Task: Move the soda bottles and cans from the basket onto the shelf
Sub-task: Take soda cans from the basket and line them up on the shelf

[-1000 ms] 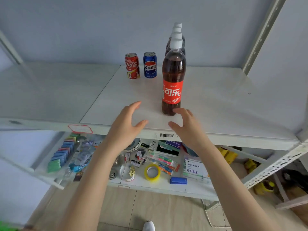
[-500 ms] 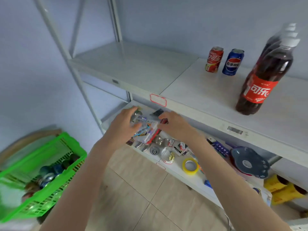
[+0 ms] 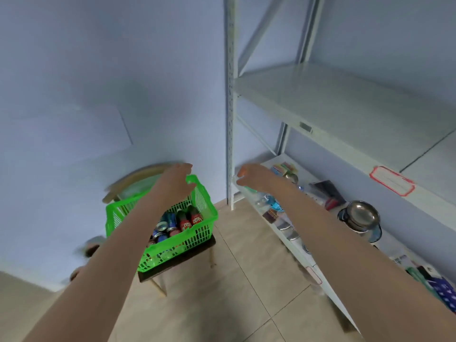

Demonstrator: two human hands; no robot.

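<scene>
- The soda bottles (image 3: 189,219) and cans (image 3: 164,227) lie heaped in the green basket (image 3: 162,251), down at about 7 o'clock in my view; the red-labelled bottles lean toward its far right side, the cans crowd beside them at their 8 o'clock.
- The basket sits on a small dark stool (image 3: 177,264), which I judge keeps it raised off the floor and within easy reach.
- My left hand (image 3: 176,182) hovers over the basket's far rim, its grip wide and holding nothing, fingers curved down, likely shaped to close round a bottle.
- My right hand (image 3: 254,177) floats at the left hand's 3 o'clock, also a loose, bare grip; it is clear of the basket, in front of the lower shelf (image 3: 283,233) with its clutter.
- The middle shelf (image 3: 345,107), at 2 o'clock, shows bare board in the part I can see, so there is room for what I bring.
- The shelf's upright post (image 3: 230,119) stands between basket and boards at 12 o'clock; I should lift clear of it when carrying across.
- Next, by my judgement: lower both hands into the basket and take one item in each.
</scene>
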